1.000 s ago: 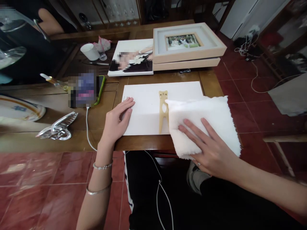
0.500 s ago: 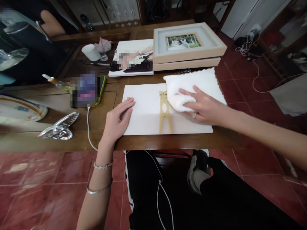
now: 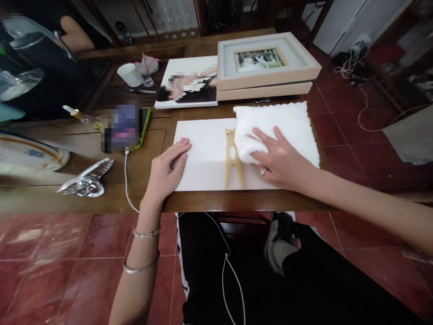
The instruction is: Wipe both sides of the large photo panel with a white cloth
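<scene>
My left hand [image 3: 169,169] lies with fingers stretched out on the left edge of a white flat board [image 3: 203,155], holding nothing. My right hand [image 3: 279,160] presses a white fluffy cloth [image 3: 287,119] onto the board's right side, with part of the cloth bunched under its fingers. A ring shows on that hand. Between the hands, a flat beige cat-shaped piece [image 3: 230,169] with two long legs and an oval hole lies on the board, its right side touching the cloth's edge. The cloth hides the board's upper right corner.
Behind the board lie a photo print [image 3: 189,83] and stacked picture frames [image 3: 267,81]. To the left are a silver hair claw clip [image 3: 88,178], a phone in a green case [image 3: 145,128] with a white cable [image 3: 126,185], a white cup [image 3: 130,74] and a plate [image 3: 34,153]. Another person's arm [image 3: 76,34] shows at top left.
My right hand has slid slightly toward me and left, and its fingers have spread more over the cloth. The cloth has flattened and shifted a little. My left hand has stayed put.
</scene>
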Motion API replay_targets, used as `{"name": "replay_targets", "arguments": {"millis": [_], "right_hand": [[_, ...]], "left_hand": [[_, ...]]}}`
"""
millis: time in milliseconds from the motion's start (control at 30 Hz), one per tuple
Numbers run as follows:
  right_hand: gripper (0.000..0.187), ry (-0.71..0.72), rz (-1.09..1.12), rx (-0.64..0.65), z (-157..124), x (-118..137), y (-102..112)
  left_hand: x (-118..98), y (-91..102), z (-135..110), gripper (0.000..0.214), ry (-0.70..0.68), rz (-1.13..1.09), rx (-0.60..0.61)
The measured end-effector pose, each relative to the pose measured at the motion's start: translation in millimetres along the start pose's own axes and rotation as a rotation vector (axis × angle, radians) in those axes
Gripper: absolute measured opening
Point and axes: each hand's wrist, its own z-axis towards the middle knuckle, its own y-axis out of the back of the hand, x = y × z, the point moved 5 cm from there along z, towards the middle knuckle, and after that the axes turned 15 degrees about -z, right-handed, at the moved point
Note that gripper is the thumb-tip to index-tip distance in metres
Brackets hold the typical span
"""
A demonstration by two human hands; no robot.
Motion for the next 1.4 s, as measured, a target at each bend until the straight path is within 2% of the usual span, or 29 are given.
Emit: {"name": "replay_targets", "arguments": {"millis": [133,267,367,433,533,633,800,933,1033,1200,1400], "right_hand": [[0.019,0.069,0.049,-0.098,-40,37,19],[0.006,0.105,0.06,-0.16,-63,64,35],[0.023,0.138,0.031,-0.179,-68,73,40],[0.023,0.149,0.051,-0.177,-67,71,39],[0.014,0.12,0.111,-0.185,-59,55,33],[0.024,0.101,0.092,-0.156,-41,28,21],[0.034,0.125,0.07,0.001,5,-23,0],[0.029,-0.03,0.085,0.107,38,-57,-12],[0.03,-0.121,0.055,0.152,51,-68,-16],[0.032,-0.142,0.084,0.094,49,-48,-10],[0.028,-0.036,0.078,-0.018,0,13,3]], "left_hand": [[0,-0.2,0,0.03,-0.019,0.012,0.004],[-2,-0.2,0,0.03,-0.027,0.02,0.002],[-2,0.0,-1,0.029,-0.021,0.024,0.001],[-3,0.1,-1,0.029,-0.019,0.028,0.002],[-2,0.0,-1,0.029,-0.022,0.031,0.002],[-2,-0.4,0,0.03,-0.029,0.027,0.005],[-1,-0.5,0,0.029,-0.015,0.009,0.002],[-1,-0.4,0,0.029,-0.01,0.004,0.003],[-1,-0.3,0,0.029,-0.014,0.008,0.006],[0,0.1,-1,0.03,-0.008,0.002,0.004],[-1,-0.2,0,0.029,-0.014,0.009,0.008]]}}
